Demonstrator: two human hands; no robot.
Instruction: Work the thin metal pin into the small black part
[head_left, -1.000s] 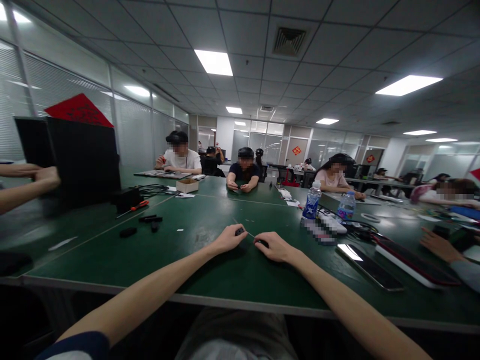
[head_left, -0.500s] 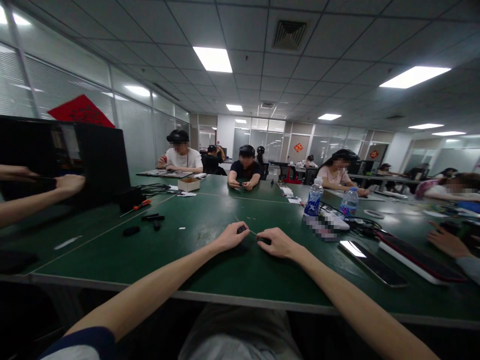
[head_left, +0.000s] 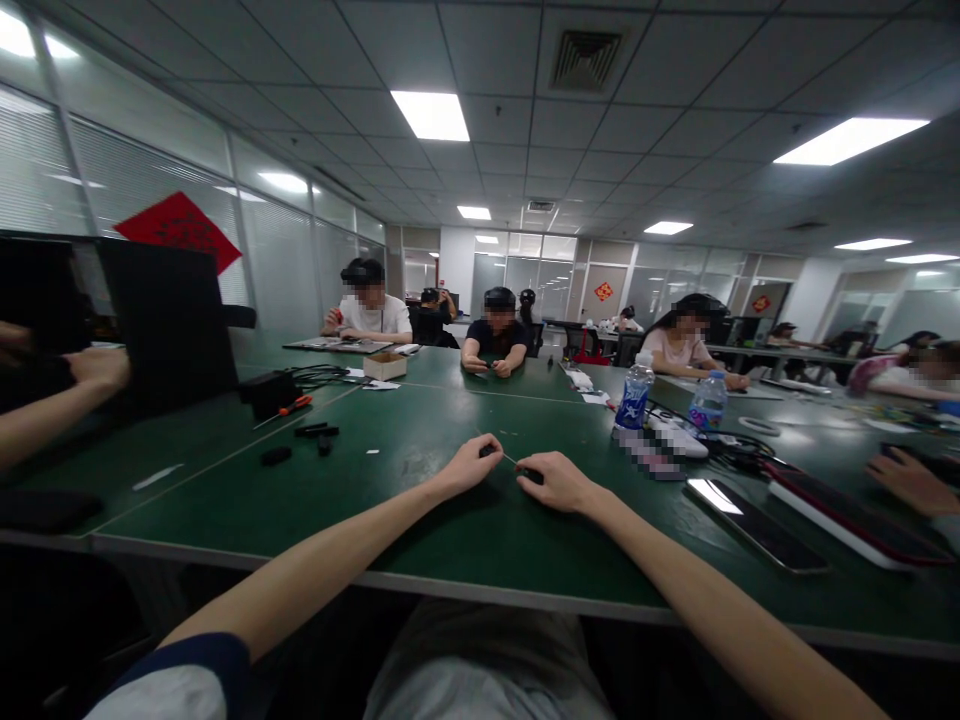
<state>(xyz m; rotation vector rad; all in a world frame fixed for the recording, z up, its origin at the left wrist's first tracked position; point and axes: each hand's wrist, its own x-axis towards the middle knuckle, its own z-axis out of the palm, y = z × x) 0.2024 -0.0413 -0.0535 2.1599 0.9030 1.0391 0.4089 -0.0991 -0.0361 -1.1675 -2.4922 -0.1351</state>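
Observation:
Just above the green table [head_left: 420, 530], my left hand [head_left: 469, 466] is closed round a small black piece [head_left: 487, 451]. My right hand [head_left: 556, 482] grips another small dark piece [head_left: 531, 475] a short way to the right. A thin light strand or rod [head_left: 510, 459] shows in the gap between the two hands; which piece it belongs to cannot be made out. The hands do not touch each other, and the fingers partly hide both pieces.
Left on the table are black parts [head_left: 319, 434] and an orange screwdriver [head_left: 295, 406]. To the right are a phone [head_left: 757, 522], two bottles [head_left: 634, 395], cables and a dark red-edged device [head_left: 855, 515]. Other people's hands [head_left: 911, 483] work at both sides.
The view has shifted slightly, so the table items appear further right. My hands keep their grips and have barely moved. At the left, another person's hands appear further left.

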